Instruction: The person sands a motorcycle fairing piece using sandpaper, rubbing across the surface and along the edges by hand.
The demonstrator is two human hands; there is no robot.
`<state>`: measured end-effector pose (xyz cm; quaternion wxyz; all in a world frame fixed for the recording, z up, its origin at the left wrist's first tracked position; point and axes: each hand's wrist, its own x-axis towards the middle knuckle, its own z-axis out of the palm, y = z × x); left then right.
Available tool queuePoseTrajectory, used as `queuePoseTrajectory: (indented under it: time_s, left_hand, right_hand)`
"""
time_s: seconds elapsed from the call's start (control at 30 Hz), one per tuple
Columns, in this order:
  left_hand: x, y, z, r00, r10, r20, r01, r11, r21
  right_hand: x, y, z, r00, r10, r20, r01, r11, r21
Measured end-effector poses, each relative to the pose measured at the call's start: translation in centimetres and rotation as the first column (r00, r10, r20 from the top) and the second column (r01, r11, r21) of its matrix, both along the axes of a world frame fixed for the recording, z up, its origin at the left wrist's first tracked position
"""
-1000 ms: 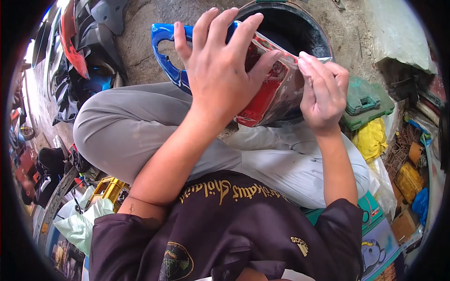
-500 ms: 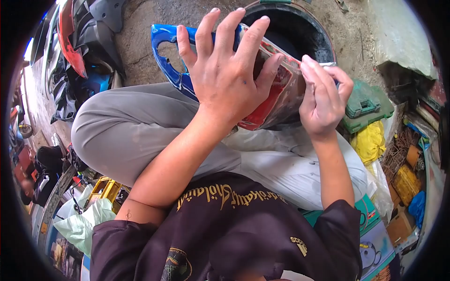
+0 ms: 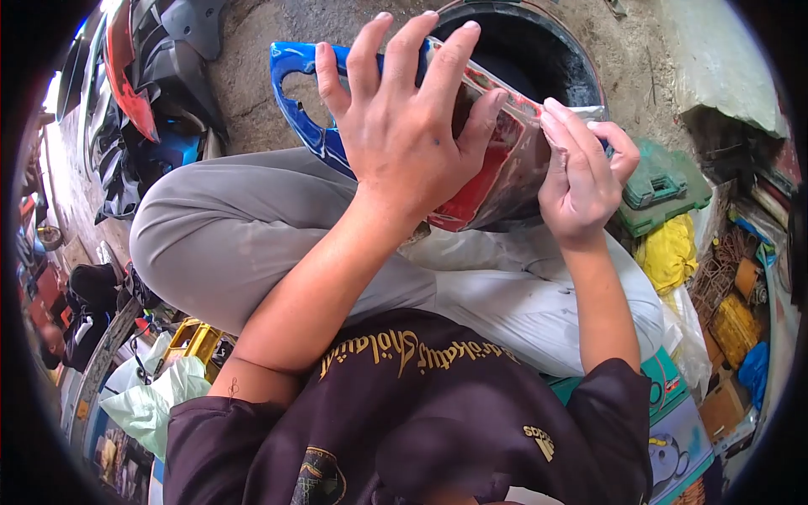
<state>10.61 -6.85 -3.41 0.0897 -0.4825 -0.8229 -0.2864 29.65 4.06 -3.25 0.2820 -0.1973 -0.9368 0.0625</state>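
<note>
A glossy plastic panel [image 3: 463,206], which looks like a motorcycle fairing, lies tilted across my lap. Its left end is blue with a cut-out; the rest is red with dull, rubbed grey patches. My left hand [image 3: 412,126] rests on the panel with fingers spread wide, covering its middle. At the panel's upper right edge, my right hand [image 3: 585,172] is closed, fingertips pressed together against the rim. A pale grey strip [image 3: 587,112] shows just behind those fingers; whether they hold it is hidden.
A round black tub [image 3: 539,38] stands beyond the panel. Red and black body panels [image 3: 126,76] are piled at the left. A green case [image 3: 661,198] and a yellow bag [image 3: 669,252] lie at the right, near a pale block [image 3: 720,63].
My right fingertips have shifted very slightly along the panel's edge. The left hand keeps its spread pose on the panel. The whole view has moved by a few pixels.
</note>
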Motion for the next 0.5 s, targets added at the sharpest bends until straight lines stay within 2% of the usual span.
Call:
queuePoseTrajectory:
  time_s: [0.5]
  left_hand:
    - [0.0, 0.2, 0.2, 1.0, 0.0, -0.006, 0.0, 1.0, 0.004]
  right_hand:
    - [-0.5, 0.4, 0.3, 0.999, 0.004, -0.037, -0.005, 1.0, -0.017]
